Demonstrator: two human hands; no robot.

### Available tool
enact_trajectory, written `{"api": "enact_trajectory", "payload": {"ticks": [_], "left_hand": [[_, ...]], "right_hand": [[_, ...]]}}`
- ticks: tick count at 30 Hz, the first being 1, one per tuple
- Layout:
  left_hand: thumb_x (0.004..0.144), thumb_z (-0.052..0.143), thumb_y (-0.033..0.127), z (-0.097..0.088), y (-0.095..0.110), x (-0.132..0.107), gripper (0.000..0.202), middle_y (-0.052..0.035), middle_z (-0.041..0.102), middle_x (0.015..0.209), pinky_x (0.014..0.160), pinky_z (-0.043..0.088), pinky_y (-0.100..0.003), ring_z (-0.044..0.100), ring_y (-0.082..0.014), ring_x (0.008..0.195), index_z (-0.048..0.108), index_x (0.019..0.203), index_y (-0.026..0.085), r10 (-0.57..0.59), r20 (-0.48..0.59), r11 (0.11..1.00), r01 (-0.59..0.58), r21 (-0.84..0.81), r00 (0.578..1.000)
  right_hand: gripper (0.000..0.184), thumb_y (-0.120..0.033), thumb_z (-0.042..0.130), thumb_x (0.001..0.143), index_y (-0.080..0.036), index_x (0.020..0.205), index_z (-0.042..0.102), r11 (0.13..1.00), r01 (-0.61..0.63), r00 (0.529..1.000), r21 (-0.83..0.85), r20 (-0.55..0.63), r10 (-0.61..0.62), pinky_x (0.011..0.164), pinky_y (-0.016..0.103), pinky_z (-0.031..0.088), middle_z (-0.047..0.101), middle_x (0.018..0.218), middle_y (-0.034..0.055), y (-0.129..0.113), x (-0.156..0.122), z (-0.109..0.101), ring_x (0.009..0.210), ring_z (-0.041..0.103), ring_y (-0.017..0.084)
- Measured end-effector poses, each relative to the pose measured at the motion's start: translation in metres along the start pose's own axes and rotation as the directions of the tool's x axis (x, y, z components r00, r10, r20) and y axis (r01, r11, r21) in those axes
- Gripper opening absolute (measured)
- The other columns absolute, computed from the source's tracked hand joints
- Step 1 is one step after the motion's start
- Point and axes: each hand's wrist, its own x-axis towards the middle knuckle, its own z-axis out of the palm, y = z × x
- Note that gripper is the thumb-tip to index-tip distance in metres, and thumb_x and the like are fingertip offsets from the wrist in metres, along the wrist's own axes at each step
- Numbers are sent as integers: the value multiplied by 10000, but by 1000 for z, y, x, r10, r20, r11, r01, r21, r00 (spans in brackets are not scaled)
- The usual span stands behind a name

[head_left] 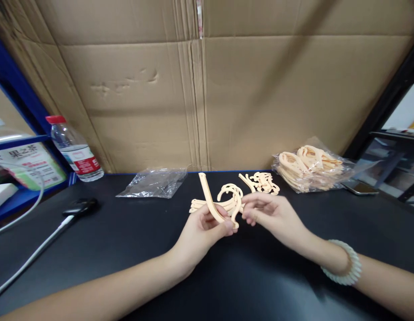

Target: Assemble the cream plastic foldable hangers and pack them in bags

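Note:
My left hand (203, 229) is closed around a cream plastic hanger piece (209, 198) whose straight arm sticks up and to the left. My right hand (272, 214) pinches the hooked end of a cream hanger part (234, 198) right beside the left hand. Behind both hands a small stack of the same cream pieces (210, 206) lies flat on the black table (126, 249). A pale beaded bracelet (347, 267) sits on my right wrist.
More loose cream pieces (262, 182) lie further back. A clear bag full of them (310, 166) rests at the right, an empty clear bag (153, 183) at the left. A water bottle (75, 149), a black device with white cable (78, 207) and a cardboard wall (207, 89) surround the table.

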Motion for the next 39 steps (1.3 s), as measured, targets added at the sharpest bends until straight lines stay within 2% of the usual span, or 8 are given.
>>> {"api": "enact_trajectory", "payload": {"ticks": [3, 6, 13, 18, 23, 30, 34, 39], "left_hand": [[723, 789, 221, -2, 0, 2, 247, 3, 659, 778, 766, 531, -262, 650, -120, 753, 582, 830, 141, 10, -39, 1000, -10, 0, 999], [720, 792, 214, -3, 0, 2, 253, 6, 656, 773, 740, 518, -244, 643, -111, 728, 581, 840, 142, 12, -38, 1000, -12, 4, 999], [714, 796, 225, -3, 0, 2, 278, 0, 659, 804, 755, 510, -251, 647, -115, 744, 571, 856, 144, 11, -37, 1000, -11, -4, 999], [710, 800, 234, -3, -1, 3, 298, 3, 655, 797, 739, 511, -246, 650, -116, 733, 561, 866, 148, 9, -34, 1000, -9, -20, 999], [723, 790, 246, -3, 1, 2, 306, -2, 652, 798, 716, 509, -245, 653, -118, 712, 544, 878, 149, 7, -34, 999, -9, -41, 999], [729, 783, 230, -4, 0, 2, 286, -10, 654, 810, 714, 511, -245, 647, -116, 714, 552, 875, 144, 35, -17, 999, -36, -28, 999], [741, 774, 213, -5, -2, 2, 279, -10, 657, 806, 710, 509, -246, 647, -117, 716, 556, 903, 146, 56, -11, 998, -56, -9, 998], [734, 775, 187, -6, -4, 1, 290, -11, 661, 813, 719, 507, -257, 647, -123, 730, 552, 915, 150, 60, 4, 998, -60, -2, 998]], "right_hand": [[160, -311, 587, 879, -202, 945, 685, 923, 174, 974, -344, -76, -212, 680, 337, 534, 693, 812, 51, 6, 18, -34, 720, 632, 176], [179, -194, 525, 898, -219, 923, 701, 622, 411, 900, -667, 187, -394, 796, 405, 504, 687, 898, 76, 16, 36, -66, 870, 584, 221], [241, -107, 501, 889, -223, 901, 712, 360, 534, 845, -765, 475, -245, 855, 435, 489, 627, 1094, 107, 41, 56, -80, 1040, 541, 251], [169, -164, 530, 898, -218, 865, 688, 424, 522, 853, -740, 460, -247, 904, 435, 463, 588, 1112, 93, 47, 59, -77, 1056, 536, 242], [167, -258, 466, 942, -209, 1005, 613, 663, 353, 917, -660, 103, -386, 759, 354, 483, 549, 941, 68, 26, 51, -67, 858, 556, 192], [221, -355, 540, 917, -215, 1086, 556, 992, 116, 969, -42, -214, -122, 605, 280, 470, 613, 661, -10, -14, 14, -35, 620, 575, 137], [226, -351, 611, 875, -188, 1029, 640, 917, -84, 981, 391, -129, 145, 728, 309, 522, 709, 890, 75, -22, -2, -16, 762, 649, 156], [200, -343, 660, 854, -184, 972, 691, 787, -223, 956, 575, -29, 291, 750, 270, 525, 715, 890, 65, -16, -7, -3, 775, 645, 127]]}}
